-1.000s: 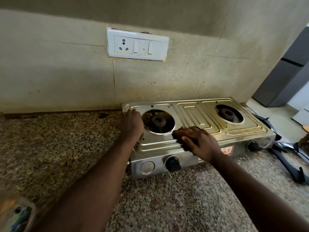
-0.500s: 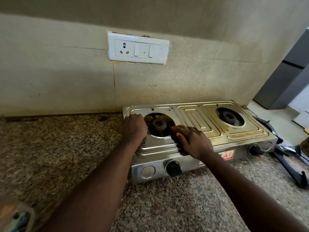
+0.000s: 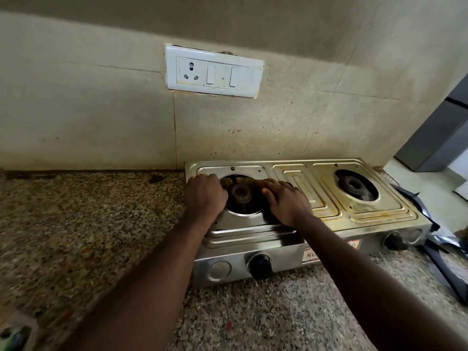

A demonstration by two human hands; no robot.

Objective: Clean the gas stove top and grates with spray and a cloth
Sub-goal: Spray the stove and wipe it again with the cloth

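A two-burner steel gas stove (image 3: pixel 304 178) stands on a speckled granite counter, its grates off and yellow-brown stains on its right half. My left hand (image 3: pixel 203 196) rests with curled fingers on the top plate at the left rim of the left burner (image 3: pixel 240 193). Lying flat with straight fingers, my right hand (image 3: pixel 283 201) presses on the plate at that burner's right rim. A dark bit shows under its fingers; whether it is a cloth is unclear. Black grates (image 3: pixel 448 264) lie on the counter right of the stove.
A white socket plate (image 3: pixel 214 70) is on the tiled wall above the stove. A grey cabinet or fridge (image 3: pixel 440 133) stands at the far right. A blurred colourful object (image 3: pixel 15 335) sits at the bottom left corner. Black knobs (image 3: pixel 260 266) face the front.
My right hand has slid from the stove's front edge back to the right rim of the left burner. My left hand shifted slightly along the burner's left rim. The view moved closer.
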